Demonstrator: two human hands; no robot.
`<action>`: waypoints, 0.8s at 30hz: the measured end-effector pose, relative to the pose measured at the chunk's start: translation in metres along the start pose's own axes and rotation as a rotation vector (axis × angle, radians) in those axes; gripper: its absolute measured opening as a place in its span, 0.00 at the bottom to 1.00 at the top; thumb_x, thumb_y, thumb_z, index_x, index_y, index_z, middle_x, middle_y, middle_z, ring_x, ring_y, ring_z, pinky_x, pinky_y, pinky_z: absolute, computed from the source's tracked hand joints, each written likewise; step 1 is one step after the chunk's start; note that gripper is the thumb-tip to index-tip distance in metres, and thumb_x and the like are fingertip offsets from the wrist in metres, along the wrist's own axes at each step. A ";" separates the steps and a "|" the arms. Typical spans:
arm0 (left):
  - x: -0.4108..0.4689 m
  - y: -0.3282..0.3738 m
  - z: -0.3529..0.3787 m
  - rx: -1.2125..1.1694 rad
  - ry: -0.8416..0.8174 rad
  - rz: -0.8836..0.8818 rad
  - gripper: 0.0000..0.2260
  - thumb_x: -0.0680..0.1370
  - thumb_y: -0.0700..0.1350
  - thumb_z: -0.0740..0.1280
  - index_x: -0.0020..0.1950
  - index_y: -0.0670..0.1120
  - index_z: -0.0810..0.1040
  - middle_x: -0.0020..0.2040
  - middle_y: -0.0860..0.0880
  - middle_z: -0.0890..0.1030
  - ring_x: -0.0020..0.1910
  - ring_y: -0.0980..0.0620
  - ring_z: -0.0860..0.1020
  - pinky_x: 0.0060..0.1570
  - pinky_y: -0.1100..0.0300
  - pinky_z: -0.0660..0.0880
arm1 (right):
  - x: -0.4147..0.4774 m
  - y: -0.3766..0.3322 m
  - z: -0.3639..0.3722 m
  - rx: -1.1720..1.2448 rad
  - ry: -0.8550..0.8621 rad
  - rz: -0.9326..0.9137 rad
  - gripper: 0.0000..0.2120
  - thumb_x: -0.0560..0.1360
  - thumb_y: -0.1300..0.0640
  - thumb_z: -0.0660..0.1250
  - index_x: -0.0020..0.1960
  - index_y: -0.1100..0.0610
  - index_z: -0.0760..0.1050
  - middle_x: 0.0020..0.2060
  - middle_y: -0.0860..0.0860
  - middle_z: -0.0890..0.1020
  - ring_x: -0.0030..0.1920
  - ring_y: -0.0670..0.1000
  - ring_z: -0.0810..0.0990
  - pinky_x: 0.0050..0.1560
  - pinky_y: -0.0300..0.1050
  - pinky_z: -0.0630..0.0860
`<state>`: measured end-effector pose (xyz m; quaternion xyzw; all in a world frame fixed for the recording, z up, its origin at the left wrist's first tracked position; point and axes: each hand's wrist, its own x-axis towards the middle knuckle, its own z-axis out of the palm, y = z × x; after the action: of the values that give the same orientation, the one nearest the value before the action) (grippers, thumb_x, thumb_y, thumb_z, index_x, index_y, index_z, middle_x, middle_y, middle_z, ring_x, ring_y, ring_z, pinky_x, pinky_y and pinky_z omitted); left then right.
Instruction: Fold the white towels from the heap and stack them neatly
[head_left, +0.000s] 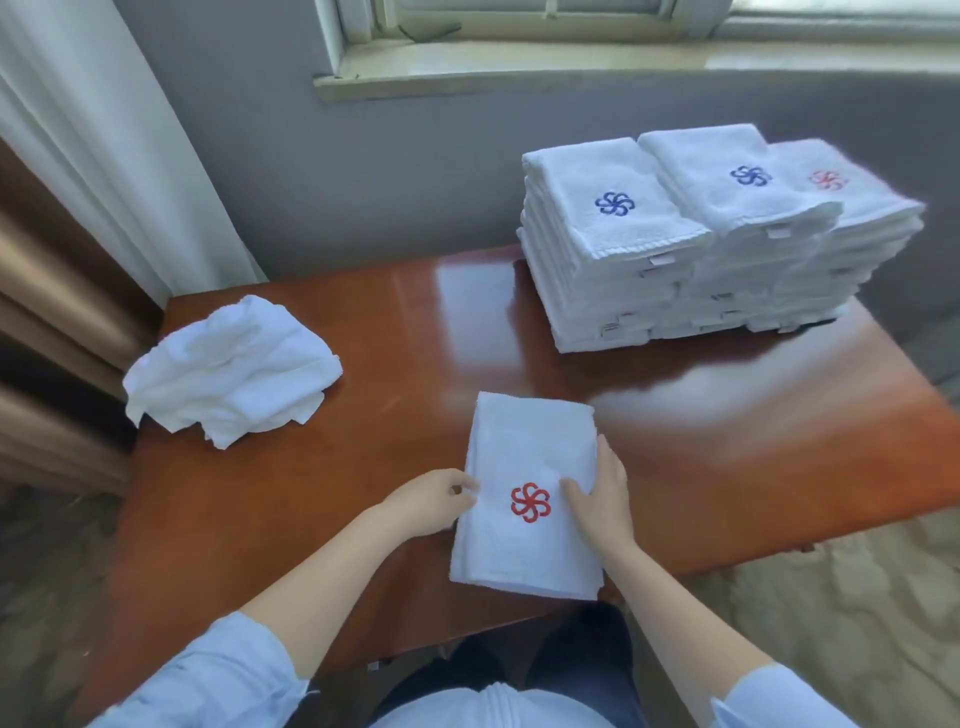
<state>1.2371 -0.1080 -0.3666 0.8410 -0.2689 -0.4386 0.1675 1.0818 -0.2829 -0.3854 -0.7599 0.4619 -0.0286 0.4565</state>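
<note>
- The folded towel (524, 457), a white oblong, lies flat on the brown table (363, 441) between the two hands, its near end at the table's near edge.
- The left hand (431, 501) has its fingers curled and pinches the towel's left edge.
- The right hand (605, 488) lies on the towel's right edge with its fingers fairly straight and pointing away from the person, thumb spread on top of the cloth.
- A red pinwheel emblem (530, 502) is stitched on the towel, right between the hands; it carries no letters.
- The heap (234, 371) of crumpled white towels sits beyond and to the left of the left hand, well apart from it.
- The stacks of folded towels (623, 291) stand side by side, touching, far beyond the right hand.
- Their top towels show a blue emblem (615, 203), a second blue emblem (751, 175) and a faint red emblem (828, 180).
- Small white tags (661, 260) stick out of the stacks' near faces; their print is too small to read.
</note>
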 end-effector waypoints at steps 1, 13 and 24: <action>0.003 0.002 0.000 -0.030 0.028 0.010 0.15 0.81 0.52 0.62 0.68 0.55 0.74 0.69 0.51 0.72 0.58 0.52 0.78 0.60 0.56 0.75 | -0.001 0.002 -0.003 0.048 0.000 0.054 0.34 0.79 0.55 0.65 0.80 0.49 0.51 0.76 0.51 0.60 0.72 0.58 0.66 0.69 0.62 0.69; 0.013 0.009 0.014 -0.367 -0.033 -0.017 0.29 0.78 0.50 0.69 0.71 0.58 0.54 0.55 0.57 0.73 0.50 0.58 0.77 0.34 0.71 0.73 | -0.012 0.008 -0.027 0.462 -0.291 0.308 0.36 0.80 0.55 0.63 0.79 0.43 0.46 0.65 0.44 0.72 0.51 0.46 0.77 0.41 0.43 0.76; -0.001 0.054 -0.007 -0.453 -0.039 0.170 0.28 0.75 0.43 0.64 0.71 0.63 0.62 0.69 0.53 0.69 0.57 0.55 0.77 0.44 0.67 0.78 | -0.006 -0.015 -0.067 0.340 -0.395 0.081 0.34 0.77 0.61 0.59 0.78 0.43 0.54 0.73 0.45 0.64 0.65 0.49 0.73 0.52 0.41 0.77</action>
<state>1.2260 -0.1505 -0.3338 0.7475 -0.2368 -0.4883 0.3830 1.0574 -0.3213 -0.3334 -0.6440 0.3825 0.0613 0.6597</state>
